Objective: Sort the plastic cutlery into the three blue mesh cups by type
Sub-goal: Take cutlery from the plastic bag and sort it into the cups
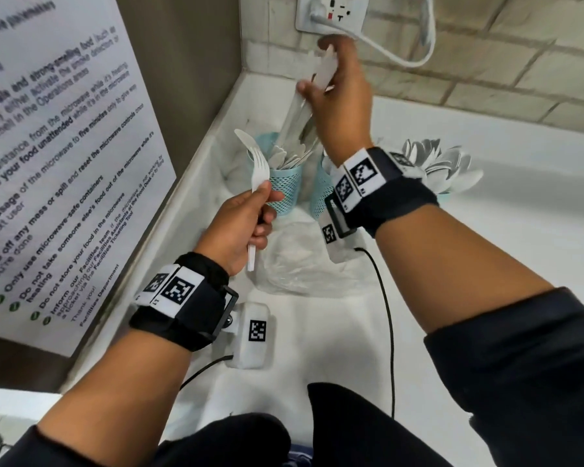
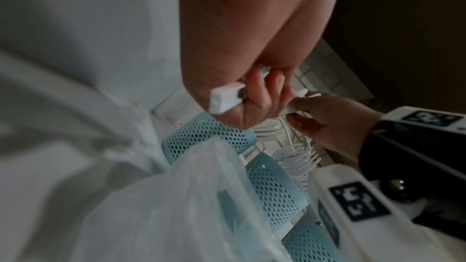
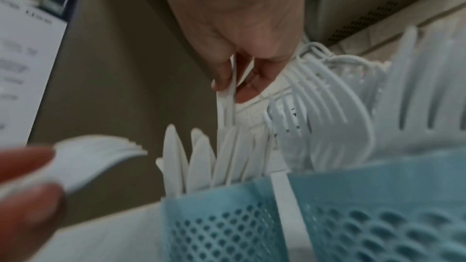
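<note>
I am holding a white plastic fork [image 1: 257, 183] in my left hand [image 1: 241, 224], fingers [image 1: 267, 217] curled round its flat, ribbed handle so the four thin tines stand up beside the left mesh cup [image 1: 285, 190]. My right hand [image 1: 339, 96] is pinching a small bundle of white plastic knives [image 1: 304, 106] between thumb and fingertips, their smooth, narrow handles hanging down into that same cup, where more knives with rounded blade tips are standing. The cup is pale blue plastic, round, its wall perforated in a fine honeycomb mesh under a solid rim. A second blue mesh cup [image 2: 274, 190] just beside it is carrying forks [image 2: 295, 158], tines up, and a third [image 1: 444, 196], mostly hidden behind my right wrist, is bristling with glossy white spoons [image 1: 442, 160]. A crumpled clear plastic bag [image 1: 300, 264] is lying on the white table [image 1: 486, 251] in front of the cups. On the brown wall to my left a white laminated notice [image 1: 48, 163] is reading in part "Only use microwave-safe containers" and "Facilities Department". A white socket plate [image 1: 331, 11] is sitting on the pale brick-pattern wall.
</note>
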